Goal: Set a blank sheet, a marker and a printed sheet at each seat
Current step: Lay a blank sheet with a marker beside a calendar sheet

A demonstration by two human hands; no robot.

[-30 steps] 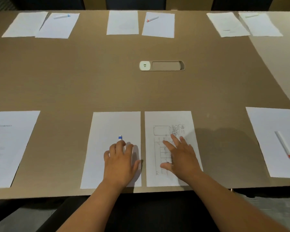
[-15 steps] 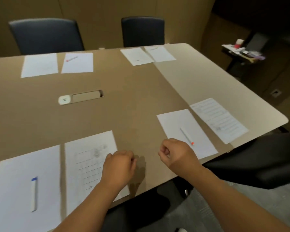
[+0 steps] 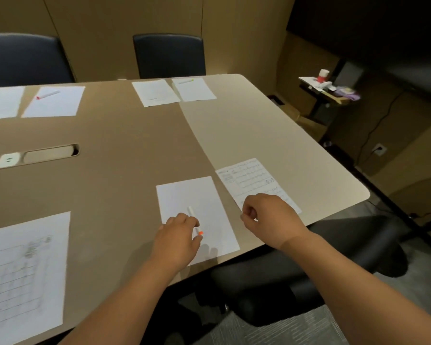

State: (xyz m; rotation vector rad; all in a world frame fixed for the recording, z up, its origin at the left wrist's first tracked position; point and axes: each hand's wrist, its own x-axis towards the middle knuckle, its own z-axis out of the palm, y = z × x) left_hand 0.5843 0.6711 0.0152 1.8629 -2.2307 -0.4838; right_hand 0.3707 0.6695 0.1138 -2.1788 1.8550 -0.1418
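At the near right seat a blank sheet (image 3: 197,202) lies with a white marker (image 3: 191,211) on it, its orange cap toward me. My left hand (image 3: 178,239) has its fingers curled over the marker's middle, and the cap shows between finger and thumb. Right of it lies a printed sheet (image 3: 249,178). My right hand (image 3: 271,217) covers that sheet's near end, its curled fingertips pinching the left edge. Another printed sheet (image 3: 23,270) lies at the near left. Across the table are two more sets, one with a red-capped marker (image 3: 47,95) and one with a green-capped marker (image 3: 186,81).
The brown table (image 3: 135,145) has a power socket panel (image 3: 38,155) at its middle left. Dark chairs (image 3: 168,54) stand at the far side, and a black chair (image 3: 296,270) sits below the near right edge. A side stand (image 3: 326,88) holds small items.
My view has swung right, from the middle seat to the right seat. Both hands left the middle sheets and moved onto the right set, left on the marker, right on the printed sheet.
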